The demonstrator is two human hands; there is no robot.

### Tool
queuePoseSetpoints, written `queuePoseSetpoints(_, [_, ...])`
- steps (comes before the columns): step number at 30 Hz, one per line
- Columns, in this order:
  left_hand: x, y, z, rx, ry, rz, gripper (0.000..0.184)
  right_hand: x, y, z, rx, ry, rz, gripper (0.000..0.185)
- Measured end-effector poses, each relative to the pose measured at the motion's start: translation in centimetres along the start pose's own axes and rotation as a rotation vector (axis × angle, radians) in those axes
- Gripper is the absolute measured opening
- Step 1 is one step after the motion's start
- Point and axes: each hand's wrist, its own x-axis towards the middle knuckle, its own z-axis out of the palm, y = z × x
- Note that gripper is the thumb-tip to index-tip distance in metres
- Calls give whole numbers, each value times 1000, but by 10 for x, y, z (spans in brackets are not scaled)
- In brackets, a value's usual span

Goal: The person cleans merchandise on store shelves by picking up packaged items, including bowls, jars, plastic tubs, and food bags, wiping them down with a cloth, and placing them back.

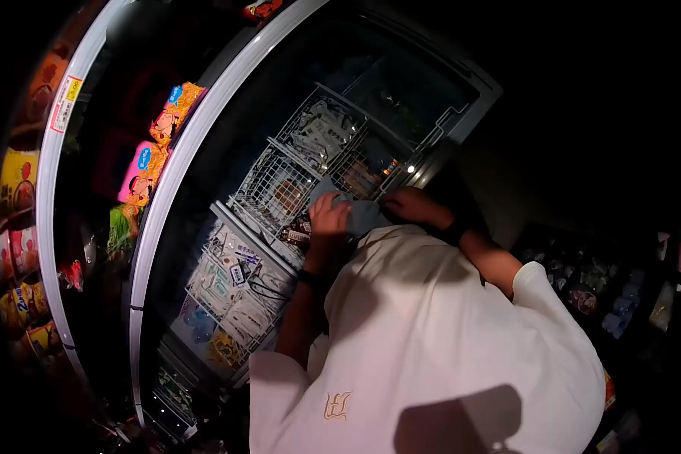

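1. Soft grey-blue piece of cloth: bunched, held in front of the white-shirted torso, above the near side of a grey-rimmed chest freezer.
2. Left hand: fingers bent over the cloth's left part, apparently gripping it; thumb not clearly visible.
3. Right hand: fingers curled at the cloth's right edge. Cannot tell whether they pinch it or only rest against it.
4. Key relation: cloth lies between the hands, right of the left hand and left of the right one. Its longer visible direction slants from upper left to lower right in view, though folds make the axis uncertain. Left hand is nearer, overlapping it; right sits at the edge.
5. Beyond the cloth: white wire-mesh basket. White-wrapped packets lie farther back; brown-wrapped packets just beside the left hand.
6. Dark wristbands on both wrists. Lighting dim; cloth's underside hidden.
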Motion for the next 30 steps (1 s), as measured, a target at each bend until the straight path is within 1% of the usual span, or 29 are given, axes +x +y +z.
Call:
queuePoseSetpoints(1, [10,14,-18,-38,10,-19,16,-1,-11,-9,28,24,-28,26])
queuePoseSetpoints(3, [27,32,-47,-47,55,41,14,4,-15,-6,116,145,-121,27])
queuePoseSetpoints(4, [38,50,-69,-84,76,80,13,2,-30,-21,168,177,-172,30])
queuePoseSetpoints(5, [49,66,-86,-83,102,101,13,1,-41,-32,150,241,-212,32])
queuePoseSetpoints(7, [62,82,-110,-91,91,147,12,1,-64,-56,236,363,-247,35])
queuePoseSetpoints(9, [72,112,-134,-115,132,143,10,-4,-92,-84,358,363,-303,38])
queuePoseSetpoints(10, [76,122,-143,-140,126,154,9,-11,-109,-100,454,340,-313,35])
queuePoseSetpoints(11, [78,131,-149,-174,126,159,9,-15,-117,-110,456,340,-342,34])
queuePoseSetpoints(13, [86,152,-162,-247,53,83,10,-22,-129,-126,640,217,-395,33])
queuePoseSetpoints(15, [98,164,-170,-268,-16,96,11,-34,-141,-142,688,116,-276,35])
queuePoseSetpoints(16, [104,171,-173,-265,-41,113,11,-37,-144,-142,779,143,-293,37])
queuePoseSetpoints(17, [110,178,-176,-263,-63,124,11,-44,-147,-150,785,101,-224,40])
queuePoseSetpoints(18, [117,186,-179,-255,-104,146,13,-48,-148,-155,774,90,-220,40])
queuePoseSetpoints(19, [123,188,-179,-251,-93,231,12,-53,-148,-158,764,75,-214,41])
queuePoseSetpoints(22, [135,203,-178,-295,-114,210,10,-65,-148,-172,723,9,-149,38])
queuePoseSetpoints(23, [139,208,-177,-294,-120,201,10,-78,-152,-184,770,-39,-53,38])
queuePoseSetpoints(25, [147,212,-171,-328,-121,230,11,-96,-150,-199,839,14,-187,40])
queuePoseSetpoints(26, [148,221,-172,-288,-118,275,12,-111,-154,-209,867,17,-291,41])
queuePoseSetpoints(27, [146,233,-179,-133,-113,378,18,-128,-163,-219,862,12,-354,39])
queuePoseSetpoints(29, [132,257,-194,-86,-42,541,23,-150,-168,-227,940,-76,-542,39])
queuePoseSetpoints(30, [126,264,-199,-146,-11,611,24,-154,-163,-231,964,-128,-571,38])
